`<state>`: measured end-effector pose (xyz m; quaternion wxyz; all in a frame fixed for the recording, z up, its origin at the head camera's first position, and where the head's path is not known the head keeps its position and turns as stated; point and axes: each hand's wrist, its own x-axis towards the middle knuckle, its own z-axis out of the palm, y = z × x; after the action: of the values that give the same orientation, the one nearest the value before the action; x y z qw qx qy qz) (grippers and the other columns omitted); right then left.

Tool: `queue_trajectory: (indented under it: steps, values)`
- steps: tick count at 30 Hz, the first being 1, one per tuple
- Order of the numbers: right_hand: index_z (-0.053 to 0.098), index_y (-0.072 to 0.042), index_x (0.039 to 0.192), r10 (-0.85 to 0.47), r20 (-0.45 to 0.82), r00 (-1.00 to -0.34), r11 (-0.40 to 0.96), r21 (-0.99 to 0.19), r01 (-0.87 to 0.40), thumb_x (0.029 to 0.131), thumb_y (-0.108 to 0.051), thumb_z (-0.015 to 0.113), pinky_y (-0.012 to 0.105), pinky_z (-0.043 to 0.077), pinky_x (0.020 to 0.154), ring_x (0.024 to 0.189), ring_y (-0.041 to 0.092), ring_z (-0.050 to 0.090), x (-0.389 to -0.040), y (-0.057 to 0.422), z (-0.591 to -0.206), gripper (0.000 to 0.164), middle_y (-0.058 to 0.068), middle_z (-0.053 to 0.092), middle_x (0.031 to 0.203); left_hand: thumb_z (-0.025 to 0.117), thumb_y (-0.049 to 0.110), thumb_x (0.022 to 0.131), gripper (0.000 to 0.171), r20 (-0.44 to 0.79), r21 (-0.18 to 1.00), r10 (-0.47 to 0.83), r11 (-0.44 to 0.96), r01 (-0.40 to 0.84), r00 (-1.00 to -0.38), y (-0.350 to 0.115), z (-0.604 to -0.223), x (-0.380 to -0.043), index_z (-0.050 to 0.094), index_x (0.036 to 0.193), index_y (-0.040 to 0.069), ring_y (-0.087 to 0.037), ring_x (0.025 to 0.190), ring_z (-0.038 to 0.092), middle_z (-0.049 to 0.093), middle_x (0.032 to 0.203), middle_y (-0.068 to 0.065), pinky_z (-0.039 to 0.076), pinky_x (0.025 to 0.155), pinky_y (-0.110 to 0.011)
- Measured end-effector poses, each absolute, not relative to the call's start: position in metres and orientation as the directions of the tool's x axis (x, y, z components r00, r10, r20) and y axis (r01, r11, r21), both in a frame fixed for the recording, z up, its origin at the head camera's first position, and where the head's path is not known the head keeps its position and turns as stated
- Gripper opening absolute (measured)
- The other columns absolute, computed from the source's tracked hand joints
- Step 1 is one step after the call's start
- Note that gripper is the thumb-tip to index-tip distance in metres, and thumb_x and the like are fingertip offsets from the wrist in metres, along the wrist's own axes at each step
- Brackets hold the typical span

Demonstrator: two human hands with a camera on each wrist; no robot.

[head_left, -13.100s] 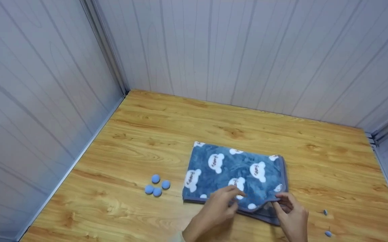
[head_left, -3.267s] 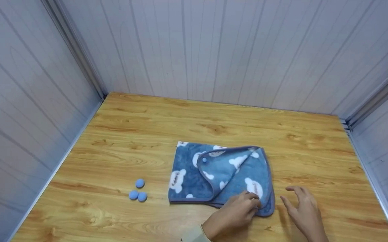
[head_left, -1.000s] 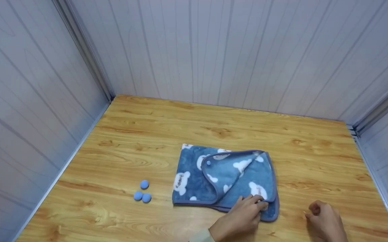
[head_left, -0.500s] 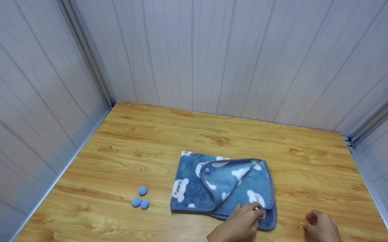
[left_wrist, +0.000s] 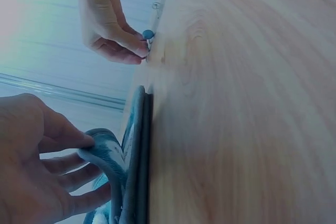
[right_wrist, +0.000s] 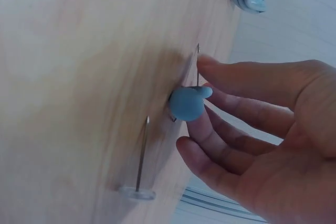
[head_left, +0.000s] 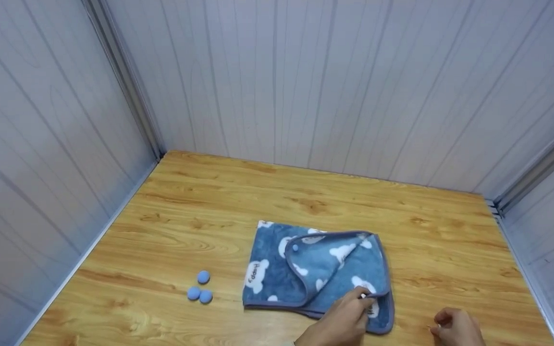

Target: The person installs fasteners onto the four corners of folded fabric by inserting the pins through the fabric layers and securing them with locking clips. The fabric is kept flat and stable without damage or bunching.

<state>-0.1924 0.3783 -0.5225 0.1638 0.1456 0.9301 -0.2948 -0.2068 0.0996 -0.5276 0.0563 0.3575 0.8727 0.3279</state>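
A folded blue fleece blanket [head_left: 277, 278] with white bear shapes lies on the table, its upper right layer turned back. On the turned-back corner sits a small blue round cap [head_left: 295, 248]. My left hand [head_left: 341, 319] pinches the front edge of the top layer between thumb and finger, slightly raised. To the right of the blanket, my right hand [head_left: 459, 327] pinches a thin pin [right_wrist: 198, 69] by its shaft. A rounded blue head [right_wrist: 186, 103] is at these fingertips; whether it belongs to this pin I cannot tell. A bare pin with a clear disc base [right_wrist: 139, 192] stands point up.
Several blue round caps lie left of the blanket, among them one cap [head_left: 203, 277] a little behind the others. The wood-grain table [head_left: 185, 192] meets pale panel walls [head_left: 257, 81] at the back and on both sides.
Since the oldest frame, the blanket's right part was turned back, a cap sits on its corner, and one cap left the group. My right hand went from blanket to the right and pinched a pin.
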Motion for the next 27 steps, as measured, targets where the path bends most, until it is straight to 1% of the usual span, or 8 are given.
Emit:
queue_trajectory:
  steps: [4, 5, 8, 11, 17, 23, 27]
  values:
    - [0.068, 0.001, 0.079, 0.167, -0.382, -0.909, 0.763, -0.534, 0.365, 0.073, -0.002, 0.077, 0.034, 0.047, 0.060, 0.063, 0.016, 0.058, -0.189, 0.378, -0.522, 0.011, 0.000, 0.062, 0.069, 0.045, 0.008, 0.095, 0.031, 0.212, 0.642, 0.595, 0.514, 0.569, -0.776, 0.099, -0.528, -0.206, 0.064, 0.120, 0.009, -0.003, 0.099, 0.053, 0.052, 0.121, 0.001, 0.044, 0.077, -0.014]
    - [0.068, 0.000, 0.078, 0.166, -0.371, -0.914, 0.763, -0.539, 0.357, 0.073, -0.002, 0.077, 0.034, 0.047, 0.060, 0.063, 0.016, 0.058, -0.189, 0.377, -0.522, 0.010, 0.000, 0.062, 0.068, 0.045, 0.007, 0.095, 0.031, 0.232, 0.645, 0.578, 0.510, 0.569, -0.782, 0.099, -0.527, -0.206, 0.064, 0.120, 0.008, -0.003, 0.096, 0.053, 0.051, 0.120, 0.001, 0.043, 0.075, -0.013]
    - [0.068, -0.003, 0.074, 0.154, -0.333, -0.930, 0.779, -0.539, 0.322, 0.073, -0.002, 0.076, 0.033, 0.045, 0.059, 0.063, 0.015, 0.057, -0.188, 0.376, -0.522, 0.009, -0.001, 0.061, 0.067, 0.046, 0.006, 0.094, 0.031, 0.278, 0.648, 0.542, 0.504, 0.571, -0.793, 0.098, -0.526, -0.206, 0.063, 0.120, 0.009, -0.001, 0.088, 0.051, 0.050, 0.117, 0.002, 0.041, 0.070, -0.011]
    - [0.067, -0.002, 0.073, 0.139, -0.310, -0.941, 0.790, -0.539, 0.294, 0.072, -0.002, 0.077, 0.032, 0.044, 0.059, 0.063, 0.015, 0.056, -0.187, 0.374, -0.523, 0.010, -0.001, 0.060, 0.066, 0.048, 0.005, 0.093, 0.032, 0.302, 0.645, 0.530, 0.498, 0.579, -0.793, 0.098, -0.526, -0.206, 0.062, 0.122, 0.009, -0.002, 0.087, 0.050, 0.050, 0.118, 0.001, 0.041, 0.070, -0.012]
    - [0.067, 0.000, 0.075, 0.121, -0.297, -0.947, 0.797, -0.540, 0.271, 0.070, 0.003, 0.076, 0.031, 0.044, 0.059, 0.062, 0.015, 0.056, -0.187, 0.372, -0.524, 0.011, -0.001, 0.060, 0.067, 0.050, 0.004, 0.091, 0.033, 0.324, 0.617, 0.530, 0.509, 0.600, -0.784, 0.098, -0.526, -0.205, 0.061, 0.123, 0.007, -0.005, 0.094, 0.053, 0.051, 0.122, -0.003, 0.044, 0.075, -0.014]
    - [0.066, 0.001, 0.079, 0.156, -0.317, -0.935, 0.781, -0.541, 0.313, 0.073, 0.004, 0.074, 0.032, 0.047, 0.060, 0.064, 0.015, 0.057, -0.189, 0.365, -0.522, 0.010, 0.000, 0.061, 0.069, 0.052, 0.004, 0.090, 0.033, 0.334, 0.618, 0.516, 0.511, 0.597, -0.788, 0.098, -0.524, -0.204, 0.062, 0.122, 0.006, -0.006, 0.103, 0.053, 0.052, 0.123, -0.002, 0.044, 0.080, -0.015]
    - [0.063, 0.000, 0.079, 0.185, -0.262, -0.947, 0.764, -0.568, 0.306, 0.073, 0.003, 0.074, 0.034, 0.050, 0.061, 0.066, 0.017, 0.062, -0.188, 0.357, -0.520, 0.013, 0.002, 0.063, 0.072, 0.053, 0.003, 0.088, 0.035, 0.367, 0.614, 0.490, 0.511, 0.602, -0.790, 0.099, -0.523, -0.205, 0.062, 0.122, 0.007, -0.006, 0.107, 0.052, 0.053, 0.124, -0.002, 0.043, 0.082, -0.015]
